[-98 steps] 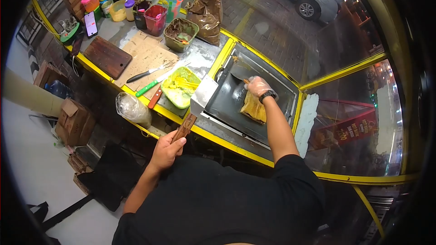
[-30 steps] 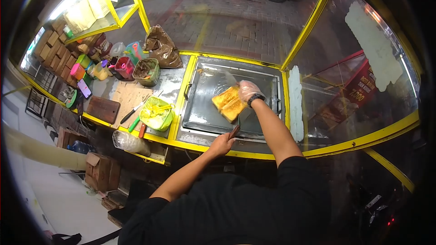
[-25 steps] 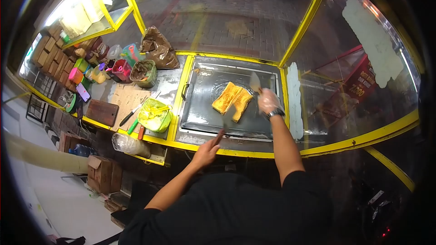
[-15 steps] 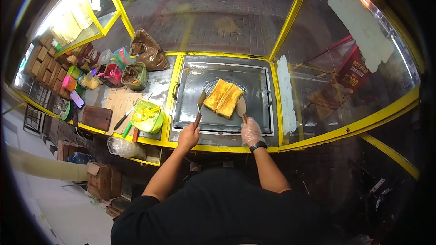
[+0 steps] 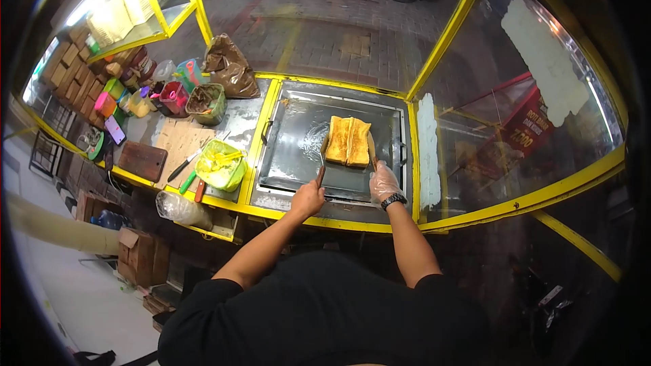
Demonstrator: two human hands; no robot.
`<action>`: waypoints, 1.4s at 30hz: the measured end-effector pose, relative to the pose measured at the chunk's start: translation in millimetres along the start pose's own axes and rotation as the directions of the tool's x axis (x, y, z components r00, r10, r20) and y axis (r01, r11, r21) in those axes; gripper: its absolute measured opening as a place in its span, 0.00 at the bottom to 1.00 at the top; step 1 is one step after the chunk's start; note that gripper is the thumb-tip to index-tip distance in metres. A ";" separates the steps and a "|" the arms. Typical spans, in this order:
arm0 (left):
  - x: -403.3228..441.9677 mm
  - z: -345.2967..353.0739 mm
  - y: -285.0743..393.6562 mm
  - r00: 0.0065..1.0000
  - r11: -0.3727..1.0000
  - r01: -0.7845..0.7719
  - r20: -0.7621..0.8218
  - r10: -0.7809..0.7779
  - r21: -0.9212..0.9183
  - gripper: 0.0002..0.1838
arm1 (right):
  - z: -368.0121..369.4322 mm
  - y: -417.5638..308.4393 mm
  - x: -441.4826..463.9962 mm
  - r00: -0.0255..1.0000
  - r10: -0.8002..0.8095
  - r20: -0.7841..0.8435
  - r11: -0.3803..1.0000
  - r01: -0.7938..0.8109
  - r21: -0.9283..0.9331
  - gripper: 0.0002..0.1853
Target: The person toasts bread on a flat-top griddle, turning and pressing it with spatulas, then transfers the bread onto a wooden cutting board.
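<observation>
Two toasted golden-brown bread slabs [image 5: 348,141] lie side by side on the flat metal griddle [image 5: 288,163]. My bare left hand [image 5: 308,200] is closed around the brown handle of a spatula [image 5: 321,168], whose blade stands along the bread's left side. On the right, my right hand [image 5: 385,186], in a clear plastic glove, grips a second spatula [image 5: 372,152] by its handle. Its blade is seen edge-on, against or very close to the bread's right side. A wet, shiny patch shows on the griddle left of the bread.
A yellow-green tub of margarine [image 5: 220,165] stands left of the griddle beside a knife [image 5: 182,168] and a dark cutting board [image 5: 142,161]. Behind are several containers, a brown plastic bag [image 5: 230,71] and a phone [image 5: 115,130]. Yellow frames [image 5: 451,27] with glass panels surround the counter.
The bread has slid right across the griddle and turned a little more upright in view. Both hands moved right with their spatulas, the left blade now beside the bread. The view shifted slightly.
</observation>
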State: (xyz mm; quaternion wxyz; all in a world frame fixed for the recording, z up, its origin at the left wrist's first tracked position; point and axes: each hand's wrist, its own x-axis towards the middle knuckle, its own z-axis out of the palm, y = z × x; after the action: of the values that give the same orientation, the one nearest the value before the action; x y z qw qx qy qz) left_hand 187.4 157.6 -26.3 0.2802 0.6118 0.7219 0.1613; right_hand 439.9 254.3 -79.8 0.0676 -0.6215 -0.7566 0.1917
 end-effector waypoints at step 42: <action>-41.1 -18.5 -90.7 0.864 0.352 0.503 0.475 -0.170 -0.789 0.17 | -4.9 -40.0 -98.7 0.782 0.525 0.336 0.263 -0.524 0.810 0.09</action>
State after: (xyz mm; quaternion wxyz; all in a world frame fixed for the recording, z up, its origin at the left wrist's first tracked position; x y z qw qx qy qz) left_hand 108.2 101.5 -55.4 0.6974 0.2204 0.5805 0.3579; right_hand 426.6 153.8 -46.9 0.3075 -0.7091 -0.2983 0.5600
